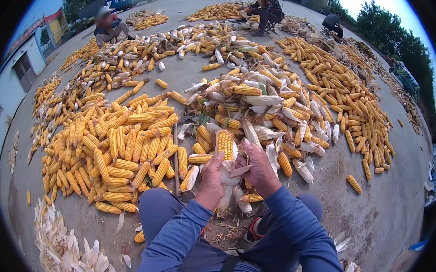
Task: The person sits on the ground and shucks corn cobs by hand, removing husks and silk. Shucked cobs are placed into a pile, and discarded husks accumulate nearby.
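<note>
A partly husked ear of corn (225, 146) is held upright between my hands, its yellow kernels bare at the top. Pale husk (230, 172) still wraps its lower part. My left hand (211, 179) grips the ear from the left, thumb against the kernels. On the other side, my right hand (258, 167) has its fingers closed on a strip of husk pulled away from the ear. Just beyond both hands rises a heap of corn ears partly in husk (264, 100). Bare yellow ears form a pile (125, 141) to the left.
A thin wooden stick (176, 156) lies between the two piles. Stripped husks (72, 254) lie at lower left. Another long pile of bare ears (349, 99) stretches along the right. Seated people (267, 11) are farther off among more corn. A white building (15, 87) stands at left.
</note>
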The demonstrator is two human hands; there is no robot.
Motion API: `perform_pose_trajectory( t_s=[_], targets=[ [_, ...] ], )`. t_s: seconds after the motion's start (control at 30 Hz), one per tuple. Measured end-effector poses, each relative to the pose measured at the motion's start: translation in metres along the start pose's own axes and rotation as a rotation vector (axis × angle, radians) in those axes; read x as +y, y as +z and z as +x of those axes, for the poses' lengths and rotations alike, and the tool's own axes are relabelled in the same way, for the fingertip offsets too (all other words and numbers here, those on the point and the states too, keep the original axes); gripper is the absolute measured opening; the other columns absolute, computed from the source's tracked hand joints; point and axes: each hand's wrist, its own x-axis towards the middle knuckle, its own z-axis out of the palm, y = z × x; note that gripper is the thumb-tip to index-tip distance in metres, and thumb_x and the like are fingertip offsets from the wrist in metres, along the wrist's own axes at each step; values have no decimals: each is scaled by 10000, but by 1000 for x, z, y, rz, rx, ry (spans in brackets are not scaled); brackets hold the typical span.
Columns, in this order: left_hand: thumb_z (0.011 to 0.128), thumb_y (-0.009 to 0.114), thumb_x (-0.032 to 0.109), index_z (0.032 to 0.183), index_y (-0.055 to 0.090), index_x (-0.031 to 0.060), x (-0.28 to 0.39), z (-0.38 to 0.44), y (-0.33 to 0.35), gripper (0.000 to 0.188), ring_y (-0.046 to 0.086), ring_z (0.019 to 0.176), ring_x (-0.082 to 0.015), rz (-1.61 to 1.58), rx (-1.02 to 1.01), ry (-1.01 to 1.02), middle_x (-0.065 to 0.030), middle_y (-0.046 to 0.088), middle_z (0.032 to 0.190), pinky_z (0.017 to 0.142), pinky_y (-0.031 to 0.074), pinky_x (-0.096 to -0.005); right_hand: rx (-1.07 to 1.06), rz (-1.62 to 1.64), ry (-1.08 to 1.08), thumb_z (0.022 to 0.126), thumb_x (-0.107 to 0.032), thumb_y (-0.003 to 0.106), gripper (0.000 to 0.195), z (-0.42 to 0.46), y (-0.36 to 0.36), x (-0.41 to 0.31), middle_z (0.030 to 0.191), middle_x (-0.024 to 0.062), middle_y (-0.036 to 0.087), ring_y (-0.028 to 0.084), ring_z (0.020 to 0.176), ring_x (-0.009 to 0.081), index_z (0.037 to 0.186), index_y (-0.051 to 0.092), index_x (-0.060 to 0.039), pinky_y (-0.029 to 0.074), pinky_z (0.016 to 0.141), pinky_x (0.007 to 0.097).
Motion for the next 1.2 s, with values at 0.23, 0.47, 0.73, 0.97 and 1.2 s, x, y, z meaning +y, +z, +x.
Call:
perform_pose_trajectory(
  t_s=[0.23, 0.47, 0.73, 0.97, 1.2],
  targets=[
    [938, 560, 204, 1092, 572, -22, 11, 4, 6, 274, 685, 740, -225, 81, 70, 155, -118, 656, 919, 667, 584, -356, -54, -25, 165, 971, -341, 589, 255, -10, -6, 9, 719, -1, 493, 458, 571, 101, 988, 539, -92, 443, 555, 284],
    [879, 659, 361, 1024, 529, 0, 41, 39, -7, 410, 620, 480, -244, 146, 323, 144, -145, 610, 752, 385, 520, -357, -166, -130, 283, 991, -340, 554, 291, -35, -3, 31, 769, -4, 537, 461, 570, 78, 1036, 573, -53, 411, 544, 250],
    [913, 634, 293, 1073, 553, -3, 58, 35, 3, 346, 643, 532, -232, 178, 313, 283, -116, 632, 779, 445, 558, -355, 82, -4, 73, 956, -303, 603, 222, -13, -21, -3, 623, -4, 442, 432, 501, 121, 933, 510, -103, 491, 583, 331],
    [905, 668, 292, 1016, 559, 17, 67, 46, 3, 316, 642, 592, -213, 125, 358, 413, -87, 624, 837, 468, 555, -354, 126, 48, -90, 950, -237, 621, 165, 3, -33, -22, 685, 8, 491, 490, 555, 129, 908, 510, -122, 468, 538, 290],
    [916, 657, 251, 1104, 562, -5, 84, 46, -5, 331, 636, 673, -150, 265, 413, 468, -61, 625, 888, 536, 535, -312, 229, 112, -181, 956, -209, 609, 183, 14, -57, -49, 679, -3, 503, 489, 548, 108, 844, 488, -130, 362, 430, 230]
  ],
)
